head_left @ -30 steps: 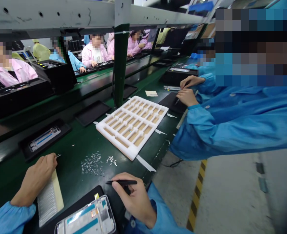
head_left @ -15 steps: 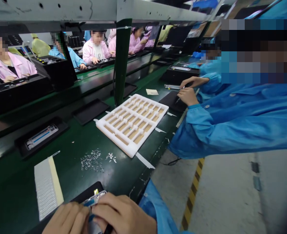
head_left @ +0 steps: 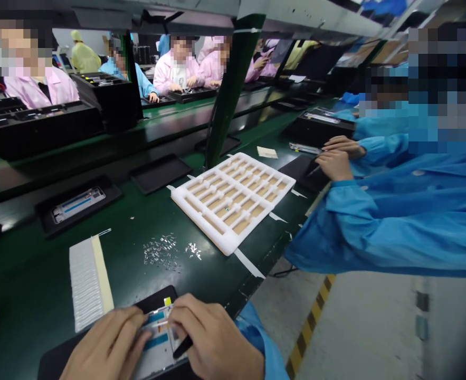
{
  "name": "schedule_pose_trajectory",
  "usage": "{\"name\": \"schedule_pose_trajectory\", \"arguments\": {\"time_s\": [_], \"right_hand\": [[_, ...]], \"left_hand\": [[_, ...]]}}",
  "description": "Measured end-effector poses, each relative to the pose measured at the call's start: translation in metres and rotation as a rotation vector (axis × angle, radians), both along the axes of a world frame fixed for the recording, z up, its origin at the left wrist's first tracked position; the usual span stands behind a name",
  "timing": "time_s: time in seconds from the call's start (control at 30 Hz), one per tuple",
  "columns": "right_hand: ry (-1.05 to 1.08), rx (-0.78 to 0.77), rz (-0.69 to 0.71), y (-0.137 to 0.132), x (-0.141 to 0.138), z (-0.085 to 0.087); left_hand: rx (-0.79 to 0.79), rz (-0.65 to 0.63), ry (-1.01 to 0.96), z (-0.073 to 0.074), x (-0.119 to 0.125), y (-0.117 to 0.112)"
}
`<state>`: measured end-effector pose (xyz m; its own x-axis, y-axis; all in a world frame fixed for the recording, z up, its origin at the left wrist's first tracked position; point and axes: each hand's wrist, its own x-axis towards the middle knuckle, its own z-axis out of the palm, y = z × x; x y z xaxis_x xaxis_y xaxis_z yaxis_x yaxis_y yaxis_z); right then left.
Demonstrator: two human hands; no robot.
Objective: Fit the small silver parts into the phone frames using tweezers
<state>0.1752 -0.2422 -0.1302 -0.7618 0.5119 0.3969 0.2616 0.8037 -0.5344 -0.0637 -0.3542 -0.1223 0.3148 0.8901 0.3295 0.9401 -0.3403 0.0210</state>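
Phone frame (head_left: pixel 158 354) lies on black tray (head_left: pixel 58 360), between the hands. Left hand (head_left: pixel 103 345) curls over its left side, probably steadying it; pinch, cannot tell. Right hand (head_left: pixel 221 339) grasps black tweezers (head_left: pixel 182 347) low, apparently leaving fingertips free.

The bare left hand (head_left: pixel 108 343) has gone from the ribbed whitish sheet (head_left: pixel 84 285) with a pale-yellow edge to the left part of the silver, blue-striped rectangular frame (head_left: pixel 157 354). The bare right hand (head_left: pixel 217 335) has moved left to the frame's right part, its slim black tweezers (head_left: pixel 183 346) now angled over it.
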Motion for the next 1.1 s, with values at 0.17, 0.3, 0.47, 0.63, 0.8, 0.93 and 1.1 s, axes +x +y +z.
{"name": "schedule_pose_trajectory", "arguments": {"time_s": [0.17, 0.3, 0.47, 0.63, 0.8, 0.93, 1.1], "right_hand": [[-0.035, 0.133, -0.036, 0.010, -0.002, -0.006], [-0.079, 0.138, -0.030, 0.009, -0.005, -0.007], [-0.101, 0.125, -0.029, 0.009, -0.006, -0.010], [-0.136, 0.158, -0.011, 0.009, -0.006, -0.010], [-0.212, 0.261, -0.019, 0.008, -0.007, -0.003], [-0.247, 0.346, -0.024, 0.005, -0.009, 0.002], [-0.247, 0.450, -0.074, -0.009, -0.009, -0.006]], "left_hand": [[0.060, -0.020, 0.056, 0.005, -0.009, 0.000], [0.065, -0.081, 0.079, 0.007, -0.012, -0.002], [0.138, -0.087, 0.088, 0.011, -0.005, 0.001], [0.157, -0.100, 0.090, 0.008, 0.000, 0.003], [0.087, -0.099, 0.084, -0.011, -0.002, -0.001], [0.050, -0.106, 0.058, -0.018, -0.003, -0.002], [0.017, -0.082, 0.114, -0.009, -0.004, 0.000]]}}
